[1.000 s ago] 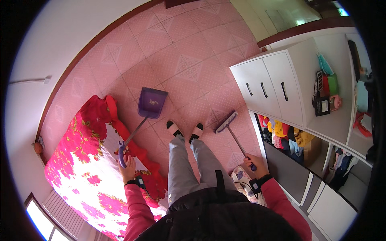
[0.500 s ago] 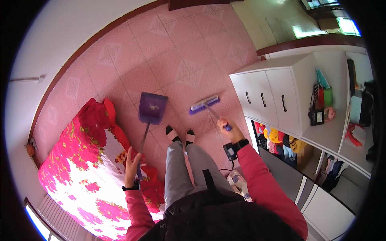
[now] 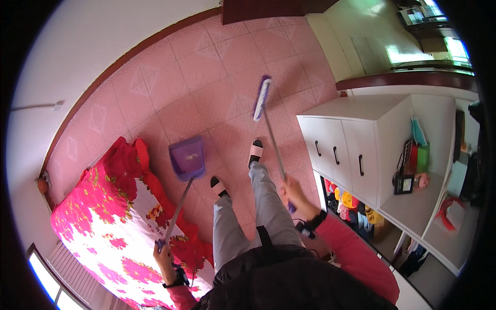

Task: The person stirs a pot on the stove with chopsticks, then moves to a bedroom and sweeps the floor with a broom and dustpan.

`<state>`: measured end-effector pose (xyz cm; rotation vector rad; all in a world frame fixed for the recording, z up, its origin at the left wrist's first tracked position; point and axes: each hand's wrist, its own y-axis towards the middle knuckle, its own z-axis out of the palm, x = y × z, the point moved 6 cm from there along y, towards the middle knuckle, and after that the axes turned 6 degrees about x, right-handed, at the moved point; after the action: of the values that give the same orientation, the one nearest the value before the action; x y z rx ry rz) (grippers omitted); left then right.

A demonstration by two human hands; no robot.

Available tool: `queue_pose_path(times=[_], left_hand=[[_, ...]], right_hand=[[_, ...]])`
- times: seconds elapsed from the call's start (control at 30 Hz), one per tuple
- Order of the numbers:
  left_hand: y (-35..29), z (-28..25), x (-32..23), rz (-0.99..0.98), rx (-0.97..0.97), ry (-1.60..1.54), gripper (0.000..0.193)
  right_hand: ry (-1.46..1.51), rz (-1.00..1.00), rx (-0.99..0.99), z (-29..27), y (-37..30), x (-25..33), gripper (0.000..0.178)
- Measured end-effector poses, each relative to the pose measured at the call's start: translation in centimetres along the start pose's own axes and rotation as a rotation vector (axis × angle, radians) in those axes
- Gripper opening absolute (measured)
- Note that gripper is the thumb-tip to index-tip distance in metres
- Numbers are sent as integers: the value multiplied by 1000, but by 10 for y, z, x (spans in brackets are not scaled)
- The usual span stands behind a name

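My left hand (image 3: 164, 257) is closed around the upper end of a long-handled purple dustpan (image 3: 187, 166), beside the bed. The pan is left of my feet with its mouth facing away from me, and a small pale patch shows inside it; whether it touches the floor I cannot tell. In my right hand (image 3: 296, 196) is the handle of a broom (image 3: 262, 99) with a white and purple head. That head is ahead of my right foot, turned nearly lengthwise, some way from the pan.
A bed with a red-and-white floral cover (image 3: 121, 227) takes up the left side. On the right stands a white cabinet (image 3: 338, 150) with black handles, above an open compartment of clothes (image 3: 351, 204). Pink tiles (image 3: 206, 77) cover the floor, and a doorway opens at the far right.
The broom head has moved away from me and swung from crosswise to lengthwise. My left hand and the dustpan have come nearer to my body. My right foot has stepped forward.
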<state>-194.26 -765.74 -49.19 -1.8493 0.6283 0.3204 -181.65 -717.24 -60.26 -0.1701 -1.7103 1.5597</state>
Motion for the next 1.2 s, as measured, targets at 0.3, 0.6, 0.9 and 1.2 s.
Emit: queue_pose_path(times=[0.3,0.6,0.9,1.2], left_hand=[[-82,89,-32,46,-243,-247,16],[-88,140,-72,16,-355,-337,9],[-63,182,-70,-18,-237,-504,9],[-44,180,-60,-87,-140,-671,19]], right_hand=[[-438,279,731,17,72,-3,59],[-468,135,695,-88,189,141,11],[-566,85,83,-252,279,346,46],[-588,-194,42,-180,191,335,68]])
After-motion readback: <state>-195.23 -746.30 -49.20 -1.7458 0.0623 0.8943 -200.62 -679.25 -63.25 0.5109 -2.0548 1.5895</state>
